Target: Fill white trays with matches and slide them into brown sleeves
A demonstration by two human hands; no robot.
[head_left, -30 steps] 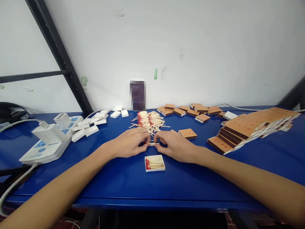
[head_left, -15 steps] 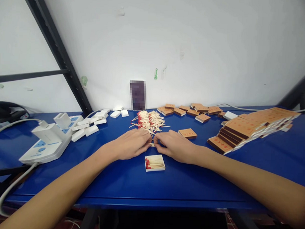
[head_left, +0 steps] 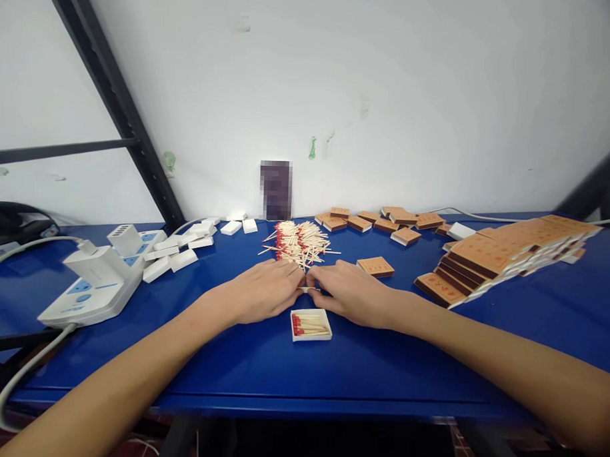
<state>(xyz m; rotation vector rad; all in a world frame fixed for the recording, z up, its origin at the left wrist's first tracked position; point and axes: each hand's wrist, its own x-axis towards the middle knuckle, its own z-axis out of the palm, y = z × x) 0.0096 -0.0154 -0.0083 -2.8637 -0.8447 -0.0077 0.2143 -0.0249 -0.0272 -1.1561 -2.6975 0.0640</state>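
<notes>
Gripping matchsticks (head_left: 309,290) by both ends now, pinched between left hand (head_left: 267,289) and right hand (head_left: 351,294), near side of the match heap (head_left: 300,242), far side of the white tray (head_left: 313,339)!

2 white chargers (head_left: 99,267) sit on a white power strip (head_left: 99,306) near a slanting black post (head_left: 113,95).
</notes>
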